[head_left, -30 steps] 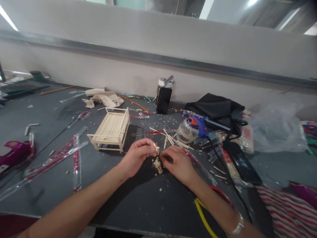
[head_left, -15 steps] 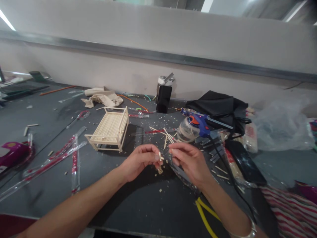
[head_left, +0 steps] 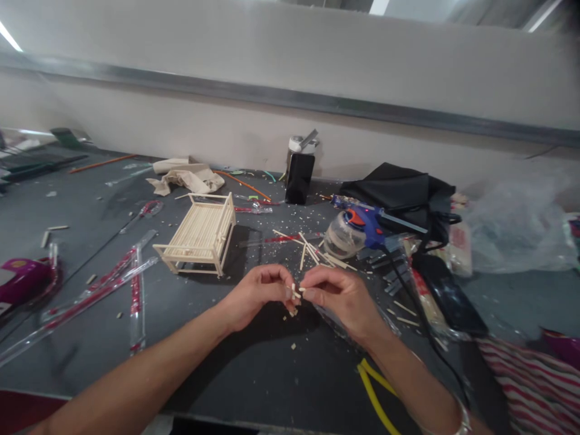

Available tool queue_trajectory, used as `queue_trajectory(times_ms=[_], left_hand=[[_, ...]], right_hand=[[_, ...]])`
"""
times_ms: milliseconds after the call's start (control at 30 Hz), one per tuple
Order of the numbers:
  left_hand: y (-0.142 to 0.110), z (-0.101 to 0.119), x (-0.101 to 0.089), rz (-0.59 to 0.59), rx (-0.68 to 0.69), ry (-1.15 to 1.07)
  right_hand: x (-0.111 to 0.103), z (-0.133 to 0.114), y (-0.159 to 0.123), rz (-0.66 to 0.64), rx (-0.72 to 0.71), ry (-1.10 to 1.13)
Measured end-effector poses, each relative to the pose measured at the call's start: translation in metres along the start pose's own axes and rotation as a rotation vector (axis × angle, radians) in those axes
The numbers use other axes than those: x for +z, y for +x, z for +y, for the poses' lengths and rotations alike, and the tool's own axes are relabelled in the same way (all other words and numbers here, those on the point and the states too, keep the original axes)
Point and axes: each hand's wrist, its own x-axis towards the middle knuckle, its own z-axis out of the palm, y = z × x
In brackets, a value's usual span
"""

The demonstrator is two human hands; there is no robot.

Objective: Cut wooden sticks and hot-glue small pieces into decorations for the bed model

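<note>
Low over the dark table, my left hand [head_left: 260,296] pinches small pale wooden stick pieces [head_left: 295,291] between thumb and fingers. My right hand [head_left: 342,299] meets it from the right, its fingertips closed on a short wooden stick piece [head_left: 302,290] beside the ones in the left. Behind my left hand stands a miniature bed [head_left: 197,232] built of pale wooden sticks. Loose wooden sticks [head_left: 308,248] and cut bits lie on the table behind and below my hands. Yellow-handled pliers [head_left: 376,393] are partly hidden under my right forearm.
A blue glue gun [head_left: 369,226] rests on a clear jar [head_left: 342,238] at the right. A phone [head_left: 299,178] leans upright at the back. Plastic sleeves [head_left: 136,296] and a purple tool [head_left: 22,278] lie left; another phone [head_left: 448,293] and striped cloth [head_left: 521,380] lie right.
My right hand has moved left and closer to my left hand, bringing its stick piece up to the pieces there. My left hand has stayed nearly still.
</note>
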Motion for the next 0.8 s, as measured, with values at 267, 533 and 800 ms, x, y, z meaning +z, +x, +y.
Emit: queue_trajectory(times_ms=[267, 533, 800], left_hand=[[-0.0006, -0.0002, -0.0005, -0.004, -0.002, 0.03], [-0.0004, -0.0021, -0.0021, -0.019, -0.005, 0.035], [-0.0004, -0.0022, -0.0025, -0.023, -0.006, 0.054]], right_hand=[[0.0024, -0.0013, 0.0015, -0.008, 0.197, 0.101], [0.0034, 0.0025, -0.0007, -0.057, 0.138, 0.113], [0.0054, -0.0026, -0.0008, -0.074, 0.215, 0.188]])
